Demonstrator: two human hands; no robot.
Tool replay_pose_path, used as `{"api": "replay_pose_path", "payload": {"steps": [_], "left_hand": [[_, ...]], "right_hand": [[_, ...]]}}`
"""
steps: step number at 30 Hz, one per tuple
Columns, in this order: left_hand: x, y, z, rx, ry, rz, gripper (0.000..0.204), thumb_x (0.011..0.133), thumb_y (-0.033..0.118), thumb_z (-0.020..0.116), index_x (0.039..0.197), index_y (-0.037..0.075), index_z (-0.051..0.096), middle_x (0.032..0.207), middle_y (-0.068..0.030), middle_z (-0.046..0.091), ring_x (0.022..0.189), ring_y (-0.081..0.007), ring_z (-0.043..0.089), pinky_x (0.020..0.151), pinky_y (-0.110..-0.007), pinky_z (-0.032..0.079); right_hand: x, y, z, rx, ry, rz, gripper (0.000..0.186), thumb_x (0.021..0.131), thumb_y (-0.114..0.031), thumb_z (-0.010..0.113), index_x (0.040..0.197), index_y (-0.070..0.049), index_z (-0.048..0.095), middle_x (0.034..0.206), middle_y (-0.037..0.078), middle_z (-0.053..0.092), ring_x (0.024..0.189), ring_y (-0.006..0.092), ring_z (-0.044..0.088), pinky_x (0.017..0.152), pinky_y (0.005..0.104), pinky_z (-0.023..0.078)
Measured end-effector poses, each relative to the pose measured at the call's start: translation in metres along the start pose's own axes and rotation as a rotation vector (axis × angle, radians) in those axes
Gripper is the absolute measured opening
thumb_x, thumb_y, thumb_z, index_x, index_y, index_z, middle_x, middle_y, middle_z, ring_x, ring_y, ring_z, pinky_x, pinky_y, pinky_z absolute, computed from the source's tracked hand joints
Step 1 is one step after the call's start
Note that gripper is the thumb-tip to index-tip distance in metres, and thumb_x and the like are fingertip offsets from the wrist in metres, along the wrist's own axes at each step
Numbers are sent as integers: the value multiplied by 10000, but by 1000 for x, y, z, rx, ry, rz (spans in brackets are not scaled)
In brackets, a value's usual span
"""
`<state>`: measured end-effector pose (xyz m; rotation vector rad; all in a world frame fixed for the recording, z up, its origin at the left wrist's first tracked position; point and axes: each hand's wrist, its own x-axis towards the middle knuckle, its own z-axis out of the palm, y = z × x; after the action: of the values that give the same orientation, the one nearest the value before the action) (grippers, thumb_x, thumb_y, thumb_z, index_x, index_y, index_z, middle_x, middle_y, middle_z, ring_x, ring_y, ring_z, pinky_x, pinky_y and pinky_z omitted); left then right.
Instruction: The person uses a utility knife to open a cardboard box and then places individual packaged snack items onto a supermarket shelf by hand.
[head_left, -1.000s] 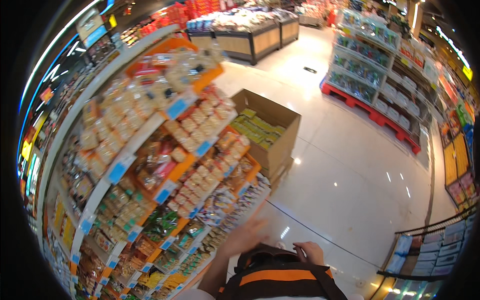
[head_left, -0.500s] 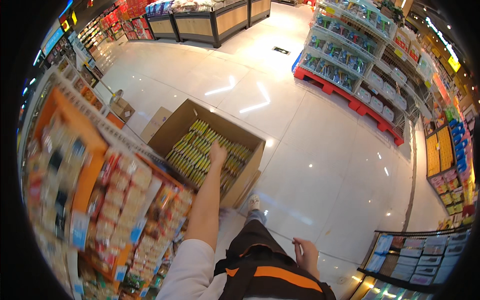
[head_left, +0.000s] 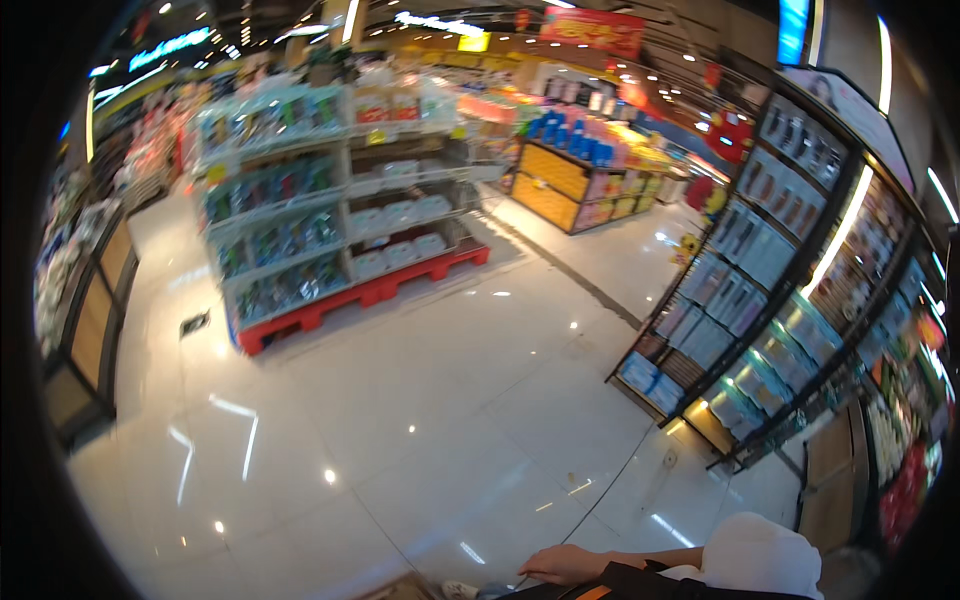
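My right hand [head_left: 566,564] is low in the picture, just in front of my dark clothing. Its fingers reach loosely to the left, and I see nothing held in them. The right forearm comes in from a white sleeve [head_left: 762,556]. Close to that hand, at the lower edge, shows a light shoe [head_left: 460,591]. Left of the shoe is a brown cardboard edge [head_left: 402,588], mostly cut off by the picture's rim. My left hand is out of the picture.
A wire shelf rack [head_left: 345,190] with packaged goods stands on a red pallet [head_left: 370,292] ahead. To the right rises a tall dark display rack [head_left: 740,260]. A wood-panelled counter [head_left: 95,315] is at far left, a yellow-fronted display [head_left: 548,190] farther back. Glossy tiled floor [head_left: 400,450] lies between.
The view has swung right and up. The open carton of green-yellow packets, the snack shelves and my left hand reaching into the carton have left the picture. The right-side rack shows fully.
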<state>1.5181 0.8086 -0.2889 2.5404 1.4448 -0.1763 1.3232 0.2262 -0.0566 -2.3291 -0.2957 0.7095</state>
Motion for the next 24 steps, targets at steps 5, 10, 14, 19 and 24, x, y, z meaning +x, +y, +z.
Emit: {"api": "replay_pose_path", "payload": {"steps": [5,10,14,19,24], "left_hand": [[-18,23,-26,-18,0,39,297,908,234,601,1111,30,529,1078,-154,568,899,-267,578,771,-375,503],[-84,18,-70,-196,61,50,277,906,242,608,1060,25,533,1034,-145,563,853,-241,564,745,-351,492],[-189,-18,-117,-472,152,28,266,905,248,614,1019,21,537,999,-138,559,816,-220,554,724,-331,484],[-396,-64,-145,-788,189,-108,262,903,257,621,969,16,542,955,-130,554,770,-194,541,698,-307,474],[-613,-46,-146,-1068,295,-72,275,759,183,758,903,47,567,873,-75,566,786,-157,581,629,-307,498]], "right_hand": [[0,4,4,14,13,-71,314,988,-256,442,1230,-97,564,1091,117,630,1026,296,582,851,387,468],[12,8,-24,-58,3,-210,312,986,-259,440,1224,-94,556,1082,125,628,1027,315,581,847,399,465],[41,3,-38,-45,-24,-451,307,977,-254,454,1220,-97,557,1058,115,636,994,317,589,840,398,470],[49,-20,-45,84,-196,-783,383,935,-232,537,1310,-158,511,976,59,665,863,277,641,759,370,515],[8,-58,-47,21,-589,-742,521,904,-232,625,1381,-179,421,881,69,679,772,224,672,685,345,533]]}}
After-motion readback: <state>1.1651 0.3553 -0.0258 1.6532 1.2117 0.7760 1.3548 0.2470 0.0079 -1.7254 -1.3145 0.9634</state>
